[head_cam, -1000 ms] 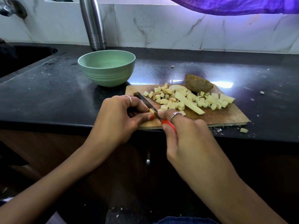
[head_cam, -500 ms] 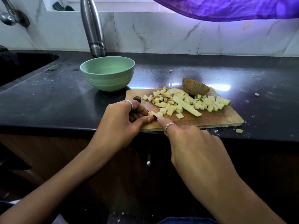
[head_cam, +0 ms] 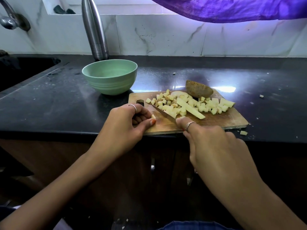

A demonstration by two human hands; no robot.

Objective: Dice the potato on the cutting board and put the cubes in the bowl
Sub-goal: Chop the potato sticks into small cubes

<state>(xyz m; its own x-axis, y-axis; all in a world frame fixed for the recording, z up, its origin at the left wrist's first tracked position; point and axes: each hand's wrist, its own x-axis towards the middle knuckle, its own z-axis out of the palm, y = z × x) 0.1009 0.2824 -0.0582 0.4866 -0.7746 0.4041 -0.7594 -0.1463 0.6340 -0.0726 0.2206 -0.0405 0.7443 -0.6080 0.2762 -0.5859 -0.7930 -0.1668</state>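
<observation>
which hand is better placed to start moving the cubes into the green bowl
Left. The left hand already pinches a potato cube and is nearer the pale green ribbed bowl. The right hand grips the knife over the wooden cutting board.

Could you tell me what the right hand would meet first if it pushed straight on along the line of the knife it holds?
Probably the heap of potato cubes beside the blade; the right hand points the knife up and leftward across the cutting board, though depth is unclear.

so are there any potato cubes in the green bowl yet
No, the green bowl looks empty inside, while the potato cubes lie on the cutting board.
</observation>
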